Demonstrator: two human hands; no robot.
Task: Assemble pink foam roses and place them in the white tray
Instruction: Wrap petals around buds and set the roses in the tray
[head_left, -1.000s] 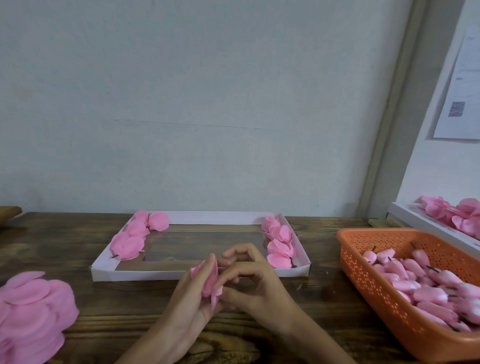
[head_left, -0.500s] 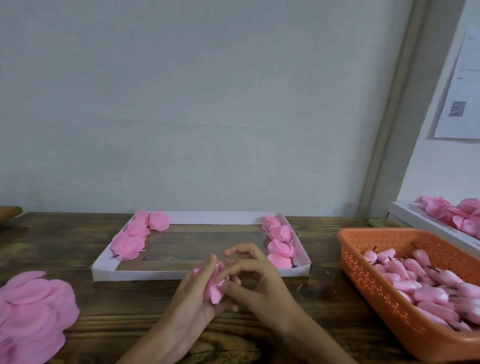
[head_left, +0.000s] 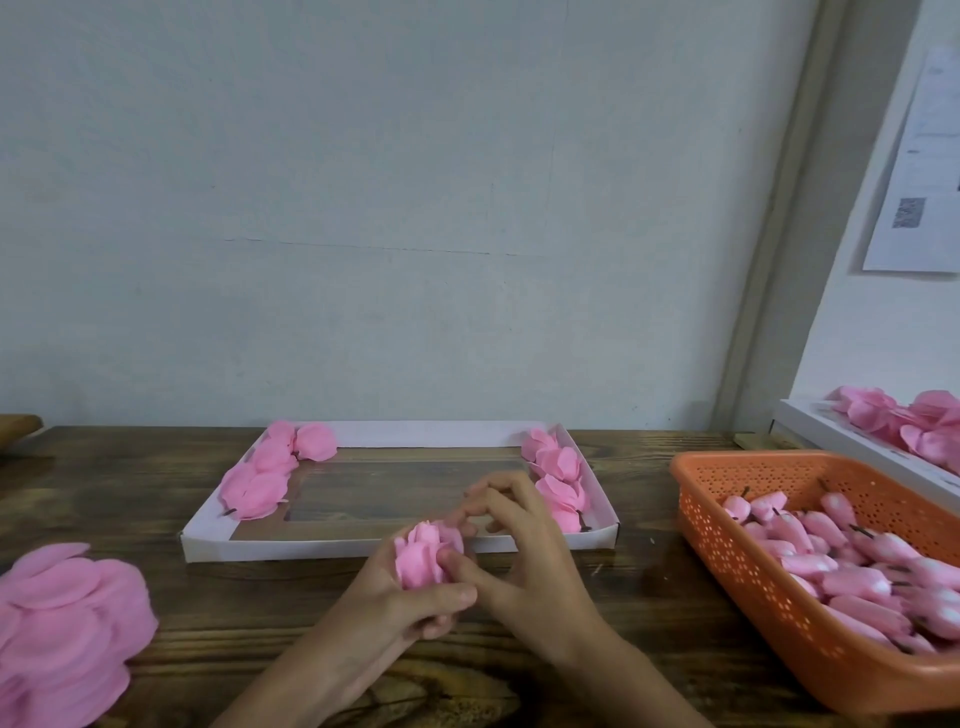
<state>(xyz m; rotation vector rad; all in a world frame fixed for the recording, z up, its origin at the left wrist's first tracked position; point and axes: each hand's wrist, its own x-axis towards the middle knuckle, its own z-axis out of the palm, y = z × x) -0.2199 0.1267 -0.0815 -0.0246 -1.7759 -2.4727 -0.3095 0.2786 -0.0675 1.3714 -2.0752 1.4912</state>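
A pink foam rose (head_left: 421, 558) is held over the wooden table, just in front of the white tray (head_left: 332, 546). My left hand (head_left: 400, 608) grips the rose from below, thumb curled across its base. My right hand (head_left: 524, 551) pinches the rose's right side with thumb and curled fingers. Finished roses lie along the tray's left side (head_left: 265, 473) and right side (head_left: 558, 475). The tray's middle shows the dark table through it.
A heap of loose pink petals (head_left: 57, 629) lies at the left front. An orange perforated basket (head_left: 769, 597) with several pink buds on stems stands at the right. Behind it, a second white tray (head_left: 831, 439) holds more pink petals. A wall rises behind the table.
The petals have been folded closer round the bud into a fuller rose. Both hands shifted slightly while staying on it.
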